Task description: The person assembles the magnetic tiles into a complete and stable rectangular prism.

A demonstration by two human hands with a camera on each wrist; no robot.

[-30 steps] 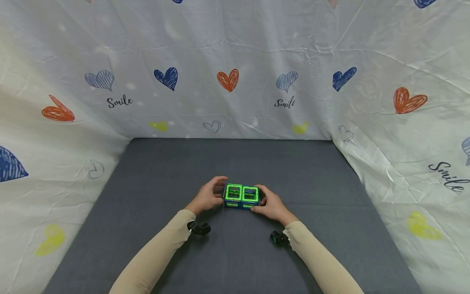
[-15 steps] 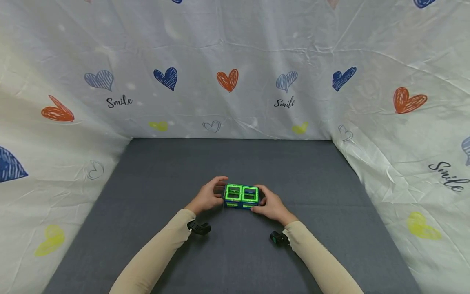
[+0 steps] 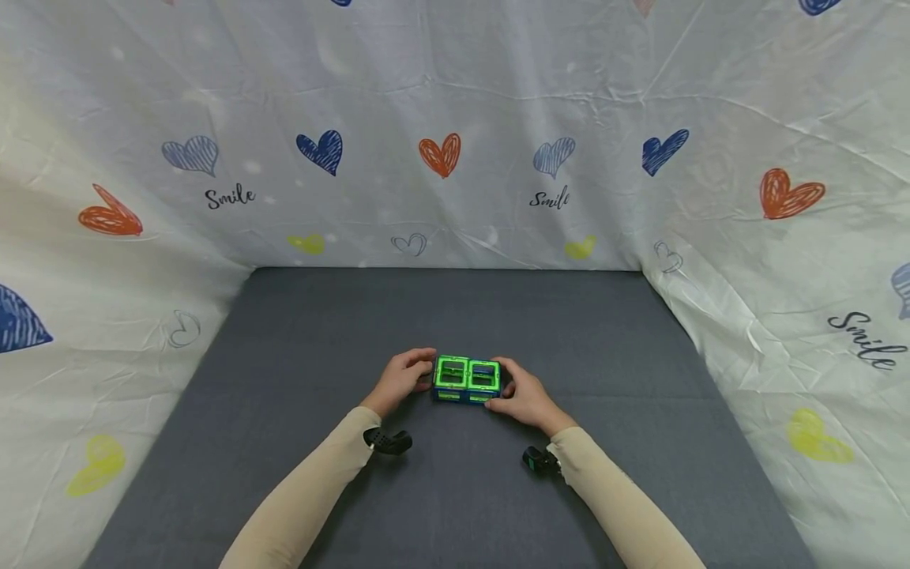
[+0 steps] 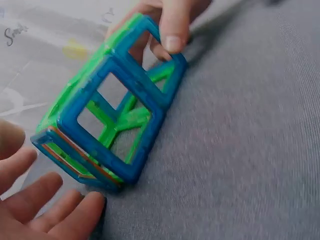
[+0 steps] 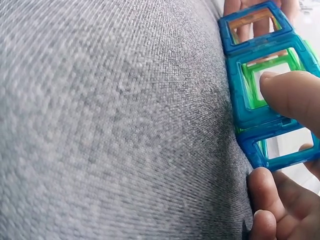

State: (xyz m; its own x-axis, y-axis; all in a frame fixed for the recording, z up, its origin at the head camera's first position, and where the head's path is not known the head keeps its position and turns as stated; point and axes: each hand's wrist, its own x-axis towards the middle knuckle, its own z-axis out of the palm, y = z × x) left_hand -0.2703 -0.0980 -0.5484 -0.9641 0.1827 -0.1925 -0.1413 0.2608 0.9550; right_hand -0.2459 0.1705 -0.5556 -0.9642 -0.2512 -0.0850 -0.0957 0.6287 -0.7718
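A low box of magnetic tiles (image 3: pixel 468 379) lies on the dark cloth, with green square frames on top and blue frames along its sides. My right hand (image 3: pixel 528 399) grips its right end; in the right wrist view the thumb (image 5: pixel 295 95) presses a blue side tile while the fingers go round the end. At the left end is my left hand (image 3: pixel 400 383). Its fingers (image 4: pixel 37 192) are spread and extended beside the box in the left wrist view, and whether they touch it I cannot tell. The end tile there (image 4: pixel 112 182) has an orange edge showing.
Grey cloth (image 3: pixel 455 490) covers the table. A white curtain with printed hearts (image 3: pixel 441 71) hangs at the back and both sides. Each wrist wears a black strapped device, one on the left (image 3: pixel 387 441) and one on the right (image 3: pixel 542 461).
My left hand has drawn slightly down and left from the box's end, its fingers lower than before. The right hand and the box stay about where they were.
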